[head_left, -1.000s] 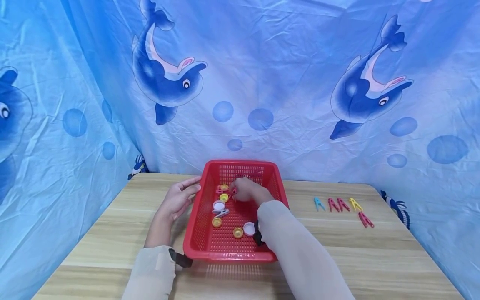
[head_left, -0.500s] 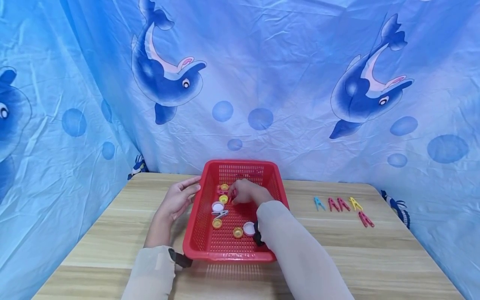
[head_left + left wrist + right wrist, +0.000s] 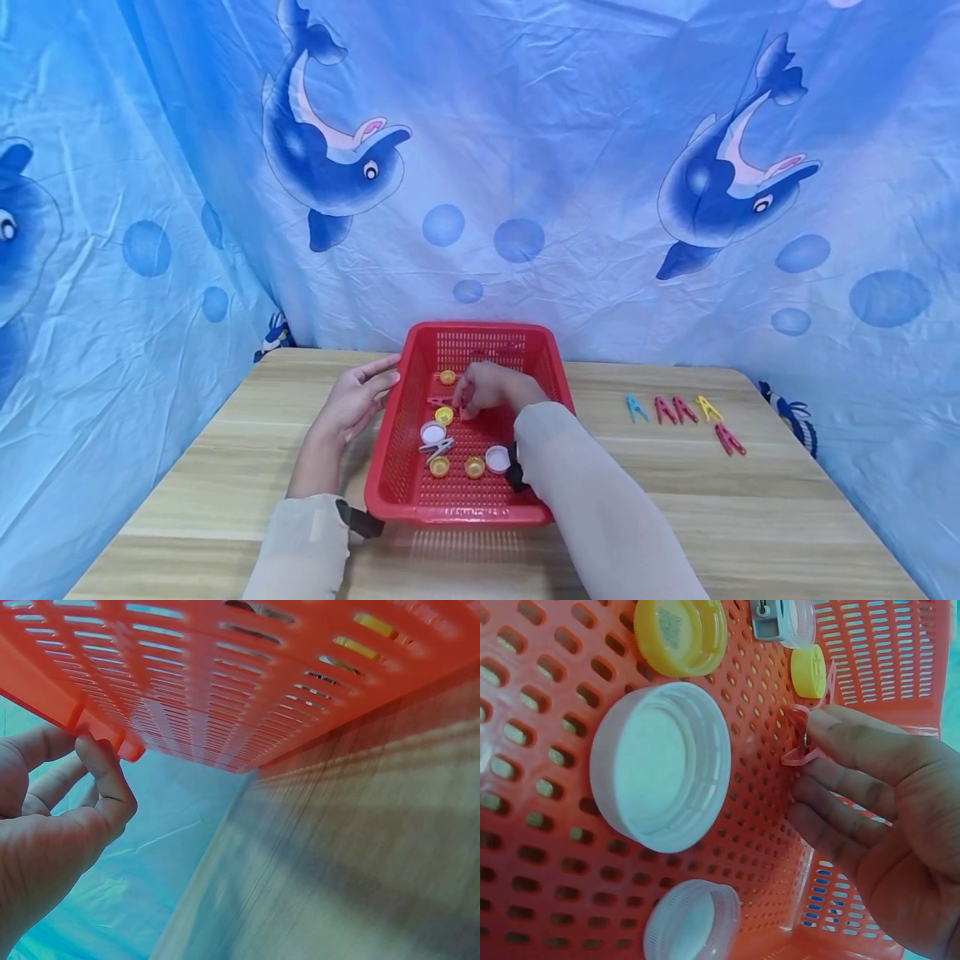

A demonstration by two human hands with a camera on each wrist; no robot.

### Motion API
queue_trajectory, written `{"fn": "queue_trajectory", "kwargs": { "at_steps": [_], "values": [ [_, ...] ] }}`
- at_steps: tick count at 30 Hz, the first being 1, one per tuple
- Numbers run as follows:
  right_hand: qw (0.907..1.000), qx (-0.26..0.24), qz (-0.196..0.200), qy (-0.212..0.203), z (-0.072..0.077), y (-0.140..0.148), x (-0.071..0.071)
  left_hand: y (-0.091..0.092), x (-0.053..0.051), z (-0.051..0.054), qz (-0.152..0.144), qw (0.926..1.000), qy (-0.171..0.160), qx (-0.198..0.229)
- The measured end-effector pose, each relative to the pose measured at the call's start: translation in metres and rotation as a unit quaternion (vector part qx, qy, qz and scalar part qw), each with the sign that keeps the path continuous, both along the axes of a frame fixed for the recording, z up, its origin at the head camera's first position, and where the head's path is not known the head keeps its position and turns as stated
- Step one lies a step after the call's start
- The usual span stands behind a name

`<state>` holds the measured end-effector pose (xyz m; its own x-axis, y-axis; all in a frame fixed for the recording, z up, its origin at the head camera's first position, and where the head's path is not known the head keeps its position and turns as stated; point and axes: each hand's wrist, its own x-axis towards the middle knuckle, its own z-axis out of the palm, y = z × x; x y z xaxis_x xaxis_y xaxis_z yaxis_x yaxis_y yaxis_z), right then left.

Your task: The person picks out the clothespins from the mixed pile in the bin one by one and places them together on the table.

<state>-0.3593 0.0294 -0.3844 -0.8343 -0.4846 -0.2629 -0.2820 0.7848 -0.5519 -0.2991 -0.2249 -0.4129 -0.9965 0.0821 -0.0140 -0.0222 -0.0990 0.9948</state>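
Observation:
The red basket (image 3: 457, 510) holds bottle caps and clothespins. My left hand (image 3: 354, 402) touches its left rim with thumb and fingertips, as the left wrist view also shows (image 3: 67, 802). Inside the basket, my right hand (image 3: 495, 387) pinches a red clothespin (image 3: 802, 754) between thumb and fingers near the basket floor. Beside it lie a yellow cap (image 3: 444, 416) and another red clothespin (image 3: 438, 402). Nearer the front are a white cap (image 3: 432, 432), a grey clothespin (image 3: 437, 448) and an amber cap (image 3: 439, 467).
On the wooden table (image 3: 637, 483) right of the basket lie a blue clothespin (image 3: 636, 407), a yellow clothespin (image 3: 708, 408) and several red ones (image 3: 729, 439). A blue dolphin-print curtain (image 3: 480, 167) hangs behind the table.
The loose red clothespin, yellow cap, white cap, grey clothespin and front-left amber cap have shifted toward the basket's front. My right hand has moved slightly; my left hand stays at the rim.

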Motion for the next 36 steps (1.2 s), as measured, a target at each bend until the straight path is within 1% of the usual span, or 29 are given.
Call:
{"fn": "queue_trajectory", "kwargs": {
  "at_steps": [5,11,17,20,25,29,36],
  "values": [
    [0.9998,-0.013,-0.005,0.011,-0.003,0.0,0.001,0.0,0.001,0.001,-0.001,1.0,0.001,0.001],
    [0.9994,-0.012,-0.014,0.031,-0.008,0.001,-0.001,0.001,0.0,0.001,0.002,0.9999,0.002,0.01],
    [0.9993,-0.016,-0.029,0.019,-0.011,0.0,-0.002,0.001,0.0,0.002,0.007,0.9999,-0.005,0.012],
    [0.9995,-0.013,-0.023,0.018,-0.011,0.001,-0.004,0.002,0.001,0.002,0.01,0.9998,-0.01,0.014],
    [0.9998,-0.014,-0.01,0.011,-0.011,0.0,-0.006,0.001,0.001,0.002,0.011,0.9998,-0.01,0.01],
    [0.9997,-0.016,-0.016,0.005,-0.011,-0.001,-0.006,0.001,0.002,0.002,0.01,0.9999,-0.008,0.003],
    [0.9997,-0.014,-0.014,0.012,-0.011,0.0,-0.005,0.001,0.002,0.002,0.009,0.9999,-0.01,0.007]
  ]
}}
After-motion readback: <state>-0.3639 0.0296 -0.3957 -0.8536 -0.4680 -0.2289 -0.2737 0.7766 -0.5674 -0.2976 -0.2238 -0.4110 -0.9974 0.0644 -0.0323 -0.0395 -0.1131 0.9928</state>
